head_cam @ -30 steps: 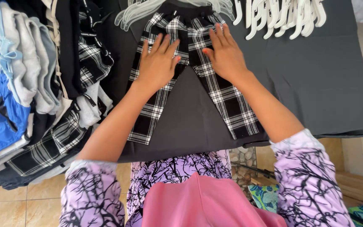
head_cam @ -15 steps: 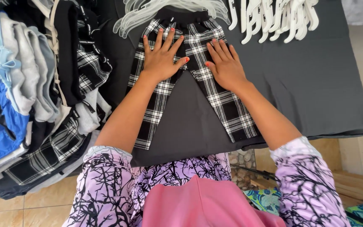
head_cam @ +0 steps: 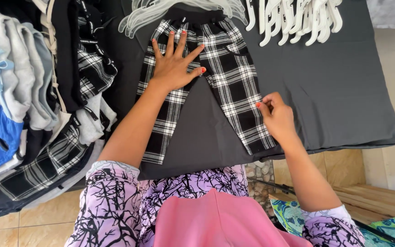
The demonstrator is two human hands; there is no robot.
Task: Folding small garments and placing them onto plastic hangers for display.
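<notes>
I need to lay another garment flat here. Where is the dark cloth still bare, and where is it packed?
Bare: the dark cloth right of the plaid trousers, below the white hangers, and the wedge between the legs. Crowded: clothes pile at left, hangers along the far edge. Left hand lies flat on the trousers; right hand pinches the leg.

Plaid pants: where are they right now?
Head view, centre: the plaid pants lie flat on the dark table cover, waistband by the white hangers, left hand pressing the crotch, right hand at the right leg's edge.
</notes>
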